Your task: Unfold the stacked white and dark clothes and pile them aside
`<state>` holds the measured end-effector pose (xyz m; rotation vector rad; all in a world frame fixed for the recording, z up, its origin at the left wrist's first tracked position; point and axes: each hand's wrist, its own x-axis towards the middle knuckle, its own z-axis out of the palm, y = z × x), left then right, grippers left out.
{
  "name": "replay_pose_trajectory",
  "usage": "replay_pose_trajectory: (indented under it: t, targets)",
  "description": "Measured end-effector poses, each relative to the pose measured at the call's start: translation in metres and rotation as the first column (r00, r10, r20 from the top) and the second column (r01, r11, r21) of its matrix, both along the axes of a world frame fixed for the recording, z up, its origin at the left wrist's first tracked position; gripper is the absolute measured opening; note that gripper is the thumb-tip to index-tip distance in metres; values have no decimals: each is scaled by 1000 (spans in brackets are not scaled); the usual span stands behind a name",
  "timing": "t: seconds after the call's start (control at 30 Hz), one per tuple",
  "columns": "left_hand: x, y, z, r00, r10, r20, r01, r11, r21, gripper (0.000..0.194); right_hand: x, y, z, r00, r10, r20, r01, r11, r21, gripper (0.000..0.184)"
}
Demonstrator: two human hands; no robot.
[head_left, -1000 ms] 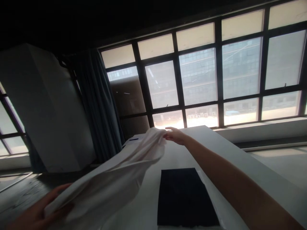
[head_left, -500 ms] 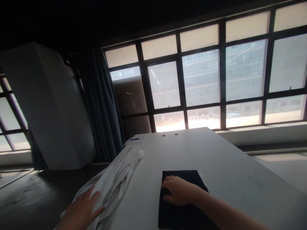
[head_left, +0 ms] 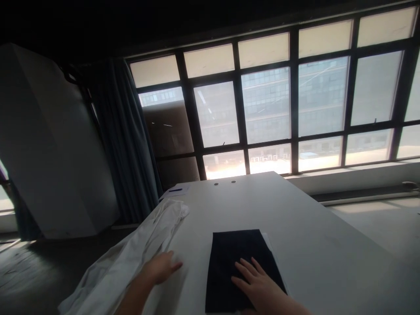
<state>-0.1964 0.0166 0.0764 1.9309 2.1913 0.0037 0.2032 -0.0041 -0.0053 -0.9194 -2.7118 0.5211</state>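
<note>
My right hand [head_left: 257, 284] lies with spread fingers on a flat black rectangular piece [head_left: 229, 253], which looks like folded cloth. A thin white layer [head_left: 267, 240] shows along its right edge. At the inner edge of a crumpled white sheet [head_left: 131, 253], thin fabric or plastic, is my left hand [head_left: 160, 267]. Its thumb and one finger stand apart, pointing right over the tabletop; the other fingers are hidden. Nothing held shows in either hand.
Both pieces lie on a long white table [head_left: 236, 205]. At its far left corner is a paper [head_left: 183, 191] with a dark pen [head_left: 175, 190]. Two round inserts [head_left: 233, 181] sit near the far edge. Behind are a blue curtain [head_left: 127, 144] and large windows.
My left hand has moved right from on top of the white sheet to its inner edge. My right hand has slid toward me on the black piece, its fingers now spread. The view has turned slightly right.
</note>
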Motion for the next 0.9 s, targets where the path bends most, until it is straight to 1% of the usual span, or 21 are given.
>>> replay_pose_trajectory:
  t: [0.1,0.17,0.27,0.33,0.37,0.43,0.5,0.57,0.67,0.7,0.77,0.83,0.9]
  targets:
    - [64,12,23,982,-164,93,167,985,-29,80,-5,-2,-9,999,-41,-6,42,996,75,65]
    - [107,10,43,943,-263,204,271,962,-11,82,-7,-3,-9,999,-48,-8,48,996,81,65]
    - [157,-1,72,885,-337,321,334,940,65,78,-6,-4,-4,999,-50,-12,51,998,43,70]
    - [179,-7,85,857,-355,373,344,934,98,77,-7,-5,-1,997,-71,-21,71,997,11,65]
    - [186,-9,89,847,-361,391,347,932,109,77,-8,-6,0,996,-83,-31,83,996,-8,60]
    - [193,-10,91,835,-372,406,353,927,125,76,-11,-7,2,989,-125,-76,121,991,-55,45]
    - [194,-10,89,830,-387,402,368,921,127,75,-12,-7,9,965,-194,-179,174,977,-122,31]
    - [188,-9,87,826,-395,402,377,918,127,76,-10,-5,23,897,-289,-336,224,950,-218,28]
    - [172,-9,86,804,-416,425,389,909,153,86,1,0,60,728,-415,-545,247,901,-356,31]
    - [167,-9,87,783,-440,440,410,897,166,92,7,1,74,677,-434,-594,235,893,-384,33]
    - [159,-8,86,720,-505,476,471,859,199,100,21,1,103,589,-451,-671,172,881,-441,39]
    - [156,-5,84,668,-544,508,504,833,229,96,35,-3,128,491,-495,-716,79,844,-530,46]
    - [159,0,81,667,-530,524,485,842,234,80,51,-7,145,400,-549,-734,21,806,-592,51]
